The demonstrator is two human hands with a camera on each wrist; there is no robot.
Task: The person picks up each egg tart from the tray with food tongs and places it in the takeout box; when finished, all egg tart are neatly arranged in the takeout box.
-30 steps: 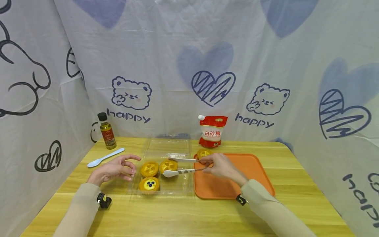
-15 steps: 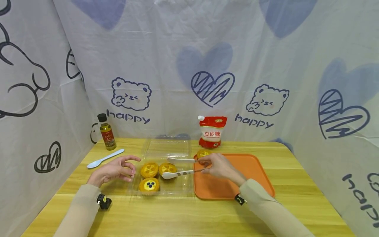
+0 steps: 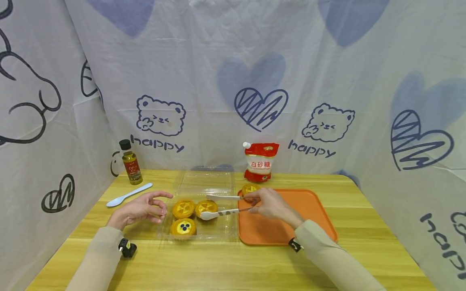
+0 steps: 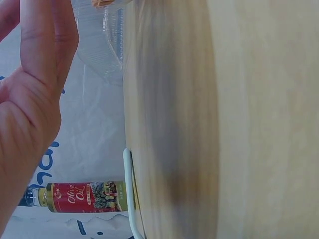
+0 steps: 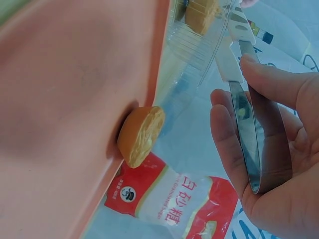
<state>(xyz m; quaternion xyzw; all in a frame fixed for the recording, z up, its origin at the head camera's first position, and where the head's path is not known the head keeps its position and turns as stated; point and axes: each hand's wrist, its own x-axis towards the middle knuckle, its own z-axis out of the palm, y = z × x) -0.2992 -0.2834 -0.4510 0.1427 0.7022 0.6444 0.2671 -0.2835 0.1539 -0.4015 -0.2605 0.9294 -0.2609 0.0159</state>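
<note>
My right hand (image 3: 273, 206) holds a pair of tongs (image 5: 274, 144), metal with white tips, its thumb on one arm and fingers on the other. The spread tips reach left over the clear plastic container (image 3: 223, 231), overlapping a plain egg tart (image 3: 206, 206) in the head view. Beside that lies another plain egg tart (image 3: 183, 208), and in front a tart with dark berries (image 3: 183, 228). One more egg tart (image 5: 139, 137) sits at the far left corner of the orange tray (image 3: 269, 230). My left hand (image 3: 140, 208), fingers relaxed and bent, hovers empty at the container's left side.
The container's raised clear lid (image 3: 207, 180) stands behind it. A red and white sugar bag (image 3: 259, 162) is behind the tray. At the back left stand an olive oil bottle (image 3: 131, 163) and, before it, a pale blue spoon (image 3: 129, 195). Printed cloth (image 3: 211, 133) hangs around the table.
</note>
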